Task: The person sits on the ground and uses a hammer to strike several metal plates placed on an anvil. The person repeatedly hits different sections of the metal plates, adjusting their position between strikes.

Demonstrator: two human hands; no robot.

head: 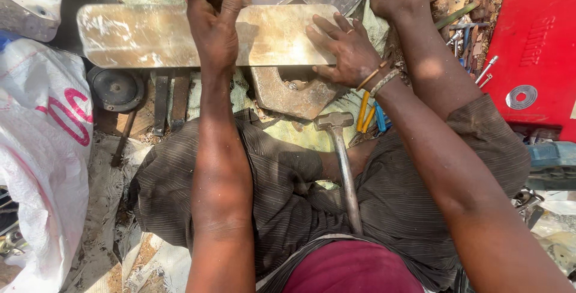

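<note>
Place: an open-air metalworking spot on the ground, a roadside workshop by the look of it.
Floor: bare dirt strewn with scraps, in hard sunlight.
Work surface: a flat brass-coloured metal plate [204, 35] laid over a thick notched steel block [291, 95].
Tools: a steel-headed hammer with metal handle [342, 161], yellow and blue handled pliers [369, 119], loose bolts [486, 71].
Surroundings: red painted sheet-metal panel [534, 53], black round wheel-like part [117, 89], white woven plastic sack [42, 149].
</note>
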